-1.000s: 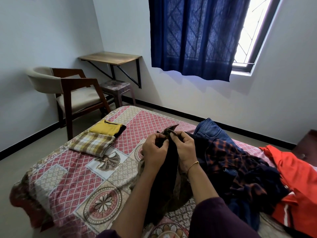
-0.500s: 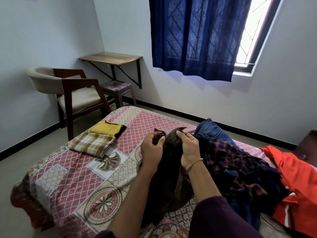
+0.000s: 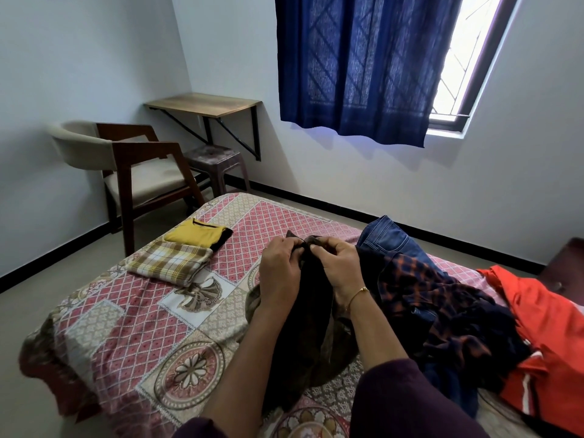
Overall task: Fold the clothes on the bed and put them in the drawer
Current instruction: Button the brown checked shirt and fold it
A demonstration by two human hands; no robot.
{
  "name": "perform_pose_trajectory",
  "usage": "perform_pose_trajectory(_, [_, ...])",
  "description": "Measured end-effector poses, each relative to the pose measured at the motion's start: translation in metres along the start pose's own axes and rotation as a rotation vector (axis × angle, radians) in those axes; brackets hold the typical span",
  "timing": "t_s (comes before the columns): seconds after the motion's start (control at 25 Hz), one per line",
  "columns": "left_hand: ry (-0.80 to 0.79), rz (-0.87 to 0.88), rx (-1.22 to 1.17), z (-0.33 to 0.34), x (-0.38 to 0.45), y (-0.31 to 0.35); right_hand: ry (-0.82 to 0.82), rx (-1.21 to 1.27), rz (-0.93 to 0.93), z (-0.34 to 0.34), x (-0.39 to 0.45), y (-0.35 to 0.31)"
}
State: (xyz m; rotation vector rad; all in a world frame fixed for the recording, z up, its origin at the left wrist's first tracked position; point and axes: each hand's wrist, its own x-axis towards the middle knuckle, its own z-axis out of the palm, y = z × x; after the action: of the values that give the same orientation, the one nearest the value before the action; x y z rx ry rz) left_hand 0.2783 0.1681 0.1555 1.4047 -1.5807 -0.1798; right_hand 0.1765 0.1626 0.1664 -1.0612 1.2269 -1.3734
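Head view: both hands meet over the bed, working one dark garment.
Left hand (image 3: 279, 270): fingers curled, pinching the top edge of the dark brown garment (image 3: 311, 330).
Right hand (image 3: 339, 268): fingers curled on the same top edge, just beside the left; a thin gold bracelet (image 3: 358, 292) sits on the wrist.
Dark brown garment: held up at its top, the rest hanging down onto the bedspread (image 3: 132, 336) between the forearms.
Unfolded pile: blue jeans (image 3: 387, 238), a navy-and-orange plaid shirt (image 3: 420, 286) and an orange garment (image 3: 543, 327), heaped just right of the hands.
Folded pieces: a yellow top (image 3: 194, 233) touching a yellow-brown checked cloth (image 3: 172, 263), well left of the hands.
Beyond the bed: wooden armchair (image 3: 132, 165), wall-mounted table (image 3: 203, 104), plastic stool (image 3: 213, 159), blue curtain (image 3: 357, 64).
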Motion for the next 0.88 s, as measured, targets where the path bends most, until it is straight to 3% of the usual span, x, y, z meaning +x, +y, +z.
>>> perform_pose_trajectory(0.28, [-0.105, 0.064, 0.078, -0.007, 0.007, -0.011, -0.062, -0.455, -0.212, -0.009, 0.009, 0.003])
perform_pose_trajectory(0.48, [-0.124, 0.097, 0.132, -0.009, 0.010, -0.010, -0.133, -0.587, -0.324, -0.013, 0.011, 0.000])
perform_pose_trajectory(0.72, [-0.240, 0.257, 0.253, -0.015, 0.014, -0.013, -0.201, -0.770, -0.396, -0.014, 0.009, 0.001])
perform_pose_trajectory(0.88, [-0.204, 0.353, 0.130, -0.020, 0.008, -0.012, -0.264, -0.830, -0.451, -0.015, 0.010, -0.002])
